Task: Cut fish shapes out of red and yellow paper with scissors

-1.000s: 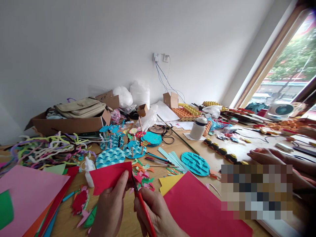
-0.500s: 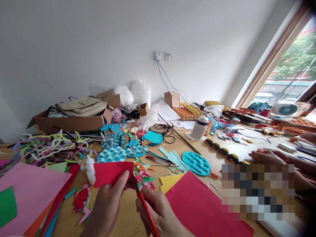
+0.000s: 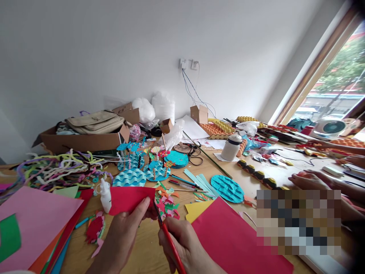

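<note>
Many loose pipe cleaners (image 3: 57,167) lie tangled at the far left of a wooden table (image 3: 144,249), and in front of them a pink sheet (image 3: 40,224) tops a fanned stack of coloured paper, with a green piece (image 3: 10,233) across it. Behind, against a plain pale wall (image 3: 128,49), an open cardboard box (image 3: 80,144) carries a beige bag (image 3: 95,122). Next comes a white squeeze bottle (image 3: 105,198), upright, just beside a piece of red paper (image 3: 128,199). The left hand (image 3: 124,232) pinches that paper near its right end, thumb on top, raised over the near middle of the table. Past it stand wavy blue discs (image 3: 129,178), some bearing paper fish on stems. The right hand (image 3: 182,241), a little apart from the left, is wrapped round the red handles of the scissors (image 3: 173,245), whose dark blades point up at the paper's right edge. Coloured scraps (image 3: 165,203) are heaped just beyond. Above, two wall sockets (image 3: 188,64) trail thin cables. Further right lie a large red sheet (image 3: 230,236) over a yellow one (image 3: 196,210), a blue textured disc (image 3: 227,189) and a white canister (image 3: 230,148). At the right, another person's hand (image 3: 308,179) seems to hold something orange, though it is too small to be sure. A fan (image 3: 329,126) stands before a slanting window (image 3: 338,80).
</note>
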A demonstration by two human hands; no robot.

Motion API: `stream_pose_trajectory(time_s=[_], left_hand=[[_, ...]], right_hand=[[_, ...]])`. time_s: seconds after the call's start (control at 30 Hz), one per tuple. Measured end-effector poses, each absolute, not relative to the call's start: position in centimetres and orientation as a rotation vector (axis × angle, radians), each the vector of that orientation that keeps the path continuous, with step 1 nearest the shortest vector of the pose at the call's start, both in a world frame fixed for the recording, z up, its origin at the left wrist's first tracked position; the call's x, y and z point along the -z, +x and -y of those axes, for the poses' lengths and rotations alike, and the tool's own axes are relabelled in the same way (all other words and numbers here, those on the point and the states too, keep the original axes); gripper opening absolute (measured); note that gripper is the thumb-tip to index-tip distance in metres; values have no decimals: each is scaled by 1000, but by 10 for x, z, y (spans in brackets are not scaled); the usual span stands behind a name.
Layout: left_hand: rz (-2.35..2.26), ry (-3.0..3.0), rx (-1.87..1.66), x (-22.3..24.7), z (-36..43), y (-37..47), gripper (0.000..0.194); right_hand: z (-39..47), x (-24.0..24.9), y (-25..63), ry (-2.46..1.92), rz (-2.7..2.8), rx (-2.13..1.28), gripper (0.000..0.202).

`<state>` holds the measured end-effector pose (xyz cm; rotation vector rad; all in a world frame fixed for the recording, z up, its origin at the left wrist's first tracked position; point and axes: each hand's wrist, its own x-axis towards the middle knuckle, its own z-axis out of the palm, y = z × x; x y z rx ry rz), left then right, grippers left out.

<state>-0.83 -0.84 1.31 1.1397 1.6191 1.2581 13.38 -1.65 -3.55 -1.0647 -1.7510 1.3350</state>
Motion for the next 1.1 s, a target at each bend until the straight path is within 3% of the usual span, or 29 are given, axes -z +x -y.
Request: stream_pose_trajectory(time_s=[0.53,0.7,1.1], left_hand=[[-1605,1321,-1215,-10,9,-13,13],[-1470,1359,-1178,0,8,-17,24],[-1401,1372,-1064,0,6,-22,22]], right_hand=[[17,34,135,-1108,1695,-1427,28],[17,37,137,-1072,1749,-1375,36],[16,40,138,-1021,1854,-1259,50]])
